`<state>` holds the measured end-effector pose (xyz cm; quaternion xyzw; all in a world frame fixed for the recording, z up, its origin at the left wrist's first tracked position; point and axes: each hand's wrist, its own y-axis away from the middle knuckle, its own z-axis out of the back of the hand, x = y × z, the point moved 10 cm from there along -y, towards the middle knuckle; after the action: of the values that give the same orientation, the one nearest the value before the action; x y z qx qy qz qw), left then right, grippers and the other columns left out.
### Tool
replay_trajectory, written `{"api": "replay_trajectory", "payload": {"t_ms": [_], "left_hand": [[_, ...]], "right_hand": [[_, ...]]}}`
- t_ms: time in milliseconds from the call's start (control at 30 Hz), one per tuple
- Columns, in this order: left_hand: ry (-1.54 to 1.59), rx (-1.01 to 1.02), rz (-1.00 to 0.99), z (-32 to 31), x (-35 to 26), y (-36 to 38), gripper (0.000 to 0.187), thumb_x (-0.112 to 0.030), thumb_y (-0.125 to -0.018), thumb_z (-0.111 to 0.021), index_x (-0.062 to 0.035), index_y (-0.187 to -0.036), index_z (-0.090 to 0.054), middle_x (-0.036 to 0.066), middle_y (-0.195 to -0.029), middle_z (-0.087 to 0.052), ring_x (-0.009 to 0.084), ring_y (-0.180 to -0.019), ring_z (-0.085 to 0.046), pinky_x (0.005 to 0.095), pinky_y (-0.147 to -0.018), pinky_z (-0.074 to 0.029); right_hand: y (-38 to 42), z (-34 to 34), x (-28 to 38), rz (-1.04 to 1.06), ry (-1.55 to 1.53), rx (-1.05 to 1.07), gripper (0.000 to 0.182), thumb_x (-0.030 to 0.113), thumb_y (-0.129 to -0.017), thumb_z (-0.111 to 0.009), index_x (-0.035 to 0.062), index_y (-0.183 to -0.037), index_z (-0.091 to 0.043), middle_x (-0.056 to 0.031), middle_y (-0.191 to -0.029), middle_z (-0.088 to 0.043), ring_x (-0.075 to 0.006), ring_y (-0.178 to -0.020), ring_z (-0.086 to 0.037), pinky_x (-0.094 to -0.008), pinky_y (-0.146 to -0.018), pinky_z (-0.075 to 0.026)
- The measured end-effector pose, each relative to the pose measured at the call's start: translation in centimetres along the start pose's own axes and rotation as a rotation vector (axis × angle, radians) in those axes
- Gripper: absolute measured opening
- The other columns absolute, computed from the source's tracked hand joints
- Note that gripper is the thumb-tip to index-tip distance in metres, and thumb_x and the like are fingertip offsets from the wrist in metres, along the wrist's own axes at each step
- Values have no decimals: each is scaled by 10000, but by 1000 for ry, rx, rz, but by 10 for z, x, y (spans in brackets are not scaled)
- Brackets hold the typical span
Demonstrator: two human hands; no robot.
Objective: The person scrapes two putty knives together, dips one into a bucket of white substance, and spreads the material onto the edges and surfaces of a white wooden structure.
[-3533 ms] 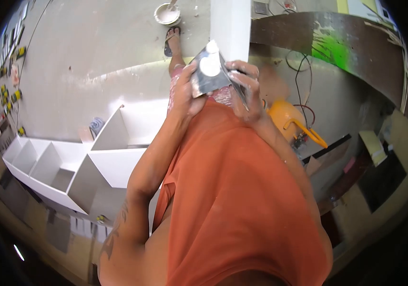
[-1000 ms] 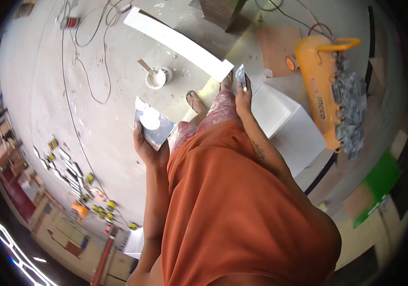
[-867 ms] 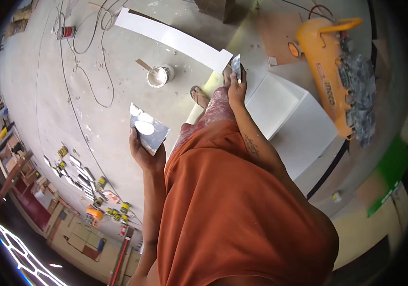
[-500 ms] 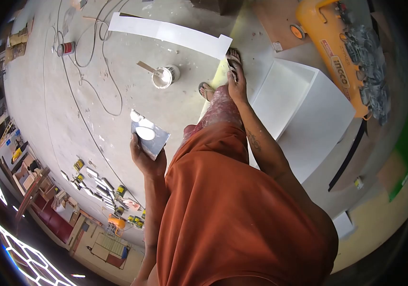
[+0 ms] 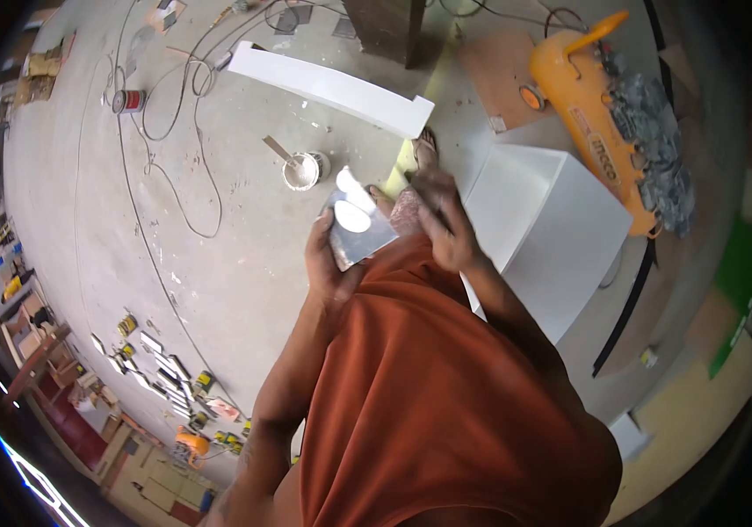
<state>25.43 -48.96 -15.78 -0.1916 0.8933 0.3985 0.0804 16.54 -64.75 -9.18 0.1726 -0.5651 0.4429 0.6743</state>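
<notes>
My left hand [image 5: 328, 255] grips a flat metal plate [image 5: 372, 244] by its near edge. White putty [image 5: 352, 216] lies on the plate in a rounded patch, with more at its far corner. Close to the plate's right side is my right hand [image 5: 448, 224], blurred by motion. Its fingers look closed, and I cannot make out what is in them. Beyond the plate, a small white bucket [image 5: 323, 167] of white paste stands on the floor with a flat stick [image 5: 277, 147] leaning in it.
A long white panel [image 5: 332, 90] lies past my feet. To the right stand a white open box [image 5: 569, 237] and a yellow air compressor [image 5: 582, 114]. Cables and a red-labelled can [image 5: 128, 101] are on the floor at left, with several power tools [image 5: 169, 373] lower down.
My left hand has brought the plate rightward and up, in front of my body. My right hand has come back from near my foot toward the plate.
</notes>
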Motion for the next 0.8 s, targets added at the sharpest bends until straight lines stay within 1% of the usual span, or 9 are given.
{"api": "replay_trajectory", "payload": {"t_ms": [67, 100, 133, 233, 400, 433, 467, 567, 800], "left_hand": [[115, 252, 39, -19, 2, -2, 434, -315, -1006, -498, -56, -1354, -483, 109, -1200, -646, 234, -1065, -665, 390, -860, -587], [-8, -9, -52, -28, -7, 5, 450, -336, -1011, -488, -51, -1359, -469, 112, -1153, -657, 224, -916, -709, 331, -659, -622], [-106, 176, -52, -35, -15, 7, 483, -348, -1006, -496, -39, -1375, -451, 118, -1160, -651, 236, -902, -710, 343, -578, -617], [-223, 245, -114, -52, -45, 24, 523, -365, -1001, -495, -17, -1386, -434, 142, -1229, -618, 270, -1037, -672, 397, -655, -626], [97, 290, -442, -49, -103, 38, 574, -195, -940, -524, -5, -1458, -367, 197, -1408, -483, 332, -1296, -507, 506, -1072, -438], [115, 289, -477, -48, -109, 37, 574, -195, -940, -524, -5, -1458, -367, 197, -1408, -483, 332, -1296, -507, 506, -1072, -438], [-1, 200, -532, -44, -114, 36, 603, -121, -902, -509, -4, -1473, -353, 196, -1419, -474, 335, -1314, -496, 486, -1093, -417], [-170, 164, -690, -82, -140, 51, 681, 4, -837, -461, -4, -1504, -324, 194, -1430, -462, 338, -1355, -464, 455, -1127, -379], [-739, 230, -1209, -162, -175, 87, 757, 232, -754, -358, -40, -1454, -460, 196, -1450, -464, 356, -1396, -425, 447, -1172, -312]], "right_hand": [[-10, -15, 55, 229, 45, 33, 432, 34, -863, -643, 92, -1285, -568, -117, -1239, -603, -329, -1222, -513, -553, -1122, -234], [-25, -18, 69, 227, 146, 18, 435, 55, -830, -659, 99, -1255, -576, -103, -1243, -600, -334, -1238, -502, -584, -1103, -245], [-24, -29, 49, 32, 18, 69, 488, 8, -808, -634, 101, -1282, -566, -116, -1305, -553, -334, -1278, -473, -559, -1105, -271], [-34, -45, 6, -21, 326, 466, 565, -72, -778, -525, 74, -1323, -541, -180, -1380, -454, -357, -1336, -414, -434, -1114, -345], [-58, 1, -20, -784, -857, -264, 312, 68, -967, -538, 26, -1275, -554, -66, -1226, -611, -224, -1146, -594, -371, -1014, -449], [-74, 0, -2, -758, -965, -267, 290, 113, -952, -573, 36, -1232, -574, -71, -1140, -655, -214, -1050, -641, -372, -924, -501], [-80, -11, 19, -886, -1080, -167, 277, 201, -934, -596, 66, -1175, -598, -75, -1067, -689, -229, -946, -681, -399, -751, -536], [-103, -40, 76, -977, -1106, 125, 222, 185, -898, -593, 84, -1091, -633, -72, -973, -710, -237, -814, -696, -375, -610, -535], [-148, -57, 116, -999, -1213, 452, 248, 112, -907, -561, 42, -1139, -614, -118, -989, -700, -232, -835, -717, -378, -669, -601]]}}
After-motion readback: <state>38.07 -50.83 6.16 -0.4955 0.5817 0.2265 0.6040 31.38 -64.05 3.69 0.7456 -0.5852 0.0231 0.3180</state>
